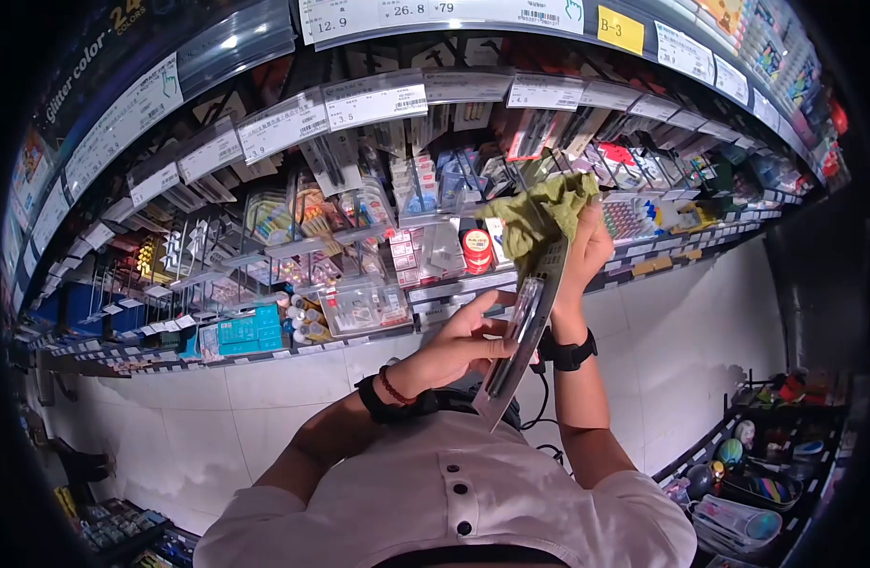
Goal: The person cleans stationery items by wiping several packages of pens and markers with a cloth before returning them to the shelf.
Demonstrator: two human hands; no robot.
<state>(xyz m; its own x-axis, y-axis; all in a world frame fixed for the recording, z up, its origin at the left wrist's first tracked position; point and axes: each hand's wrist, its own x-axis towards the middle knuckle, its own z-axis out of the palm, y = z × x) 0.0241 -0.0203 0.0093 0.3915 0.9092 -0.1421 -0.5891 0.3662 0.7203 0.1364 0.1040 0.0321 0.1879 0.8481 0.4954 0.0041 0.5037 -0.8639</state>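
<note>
A tall, narrow blister pack (522, 333) with a clear plastic front is held up in front of my chest, tilted, its top leaning away to the right. My left hand (458, 343) grips it from the left, thumb against the plastic and index finger raised beside it. What lies inside the plastic looks slim and dark. At the upper end, a crumpled olive-green cloth (548, 210) drapes over the card. My right hand (588, 254) is closed on this cloth at the card's upper right edge; some of its fingers are hidden behind the card.
Close ahead stands a shop shelf with price labels (376, 106) and hanging packets. Red round tins (476, 250), a clear plastic box (359, 305) and teal boxes (249, 331) sit on its lower tiers. A black cable (541, 402) hangs by my right wrist. Another stocked rack (738, 511) stands at lower right.
</note>
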